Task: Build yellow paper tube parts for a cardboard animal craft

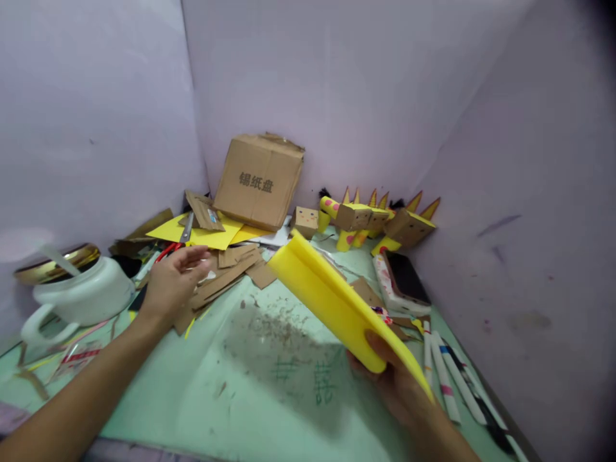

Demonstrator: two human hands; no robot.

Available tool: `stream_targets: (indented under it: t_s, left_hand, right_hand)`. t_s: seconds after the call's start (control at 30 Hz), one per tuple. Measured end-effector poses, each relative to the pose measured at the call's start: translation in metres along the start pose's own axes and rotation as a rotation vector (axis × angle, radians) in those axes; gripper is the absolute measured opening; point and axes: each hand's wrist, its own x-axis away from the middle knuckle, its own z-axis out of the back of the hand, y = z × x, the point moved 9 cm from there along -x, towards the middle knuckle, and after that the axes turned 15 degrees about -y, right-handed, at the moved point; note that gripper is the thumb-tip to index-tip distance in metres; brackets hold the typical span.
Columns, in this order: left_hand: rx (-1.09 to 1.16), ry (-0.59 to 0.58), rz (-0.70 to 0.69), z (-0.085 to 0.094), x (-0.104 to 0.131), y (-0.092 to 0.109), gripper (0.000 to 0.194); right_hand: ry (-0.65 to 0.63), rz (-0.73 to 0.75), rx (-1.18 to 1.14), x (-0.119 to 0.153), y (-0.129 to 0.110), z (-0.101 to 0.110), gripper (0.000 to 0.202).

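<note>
My right hand (399,382) grips a folded sheet of yellow paper (332,308) at its lower end, holding it tilted above the table. Its folded edge points to the upper left. On the left, my left hand (176,279) is raised with loosely bent fingers apart and nothing seen in them. Just behind that hand lie red-handled scissors (187,230), their blades on flat yellow paper (212,237). Strips of cardboard (226,277) are scattered beside its fingertips.
A cardboard box (260,179) leans on the back wall. Yellow-and-cardboard spiked animal figures (356,218) stand at the back right. A phone (407,277) and several markers (447,378) lie to the right. A white mug (84,292) stands at left on the green tabletop (192,398).
</note>
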Motion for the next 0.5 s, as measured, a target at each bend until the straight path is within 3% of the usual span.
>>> stream_targets:
  t_s: [0.07,0.13,0.17,0.3,0.33,0.4,0.5]
  left_hand:
    - [-0.063,0.150,-0.025,0.009,-0.009,0.009,0.038]
    - [0.033,0.127,-0.023,-0.004,-0.015,0.012,0.040]
    - [0.112,0.064,0.001,-0.018,-0.016,0.010,0.042]
    - [0.664,-0.525,0.157,-0.115,0.003,0.009,0.048]
    - [0.767,-0.620,0.143,-0.131,0.010,0.013,0.047]
    - [0.940,-0.589,0.100,-0.139,0.016,0.014,0.045]
    - [1.092,-0.457,0.092,-0.135,0.018,0.002,0.050]
  right_hand:
    - [0.058,-0.056,-0.216,-0.003,0.004,-0.005,0.022]
    - [0.093,-0.145,-0.438,-0.005,0.015,-0.016,0.022]
    - [0.095,-0.174,-0.505,-0.007,0.019,-0.022,0.022]
    - [0.031,-0.172,-0.513,-0.021,0.023,-0.044,0.020]
    - [-0.006,-0.161,-0.484,-0.025,0.024,-0.050,0.020]
    - [-0.114,-0.136,-0.392,-0.030,0.026,-0.063,0.024]
    - [-0.259,-0.111,-0.248,-0.033,0.031,-0.080,0.036]
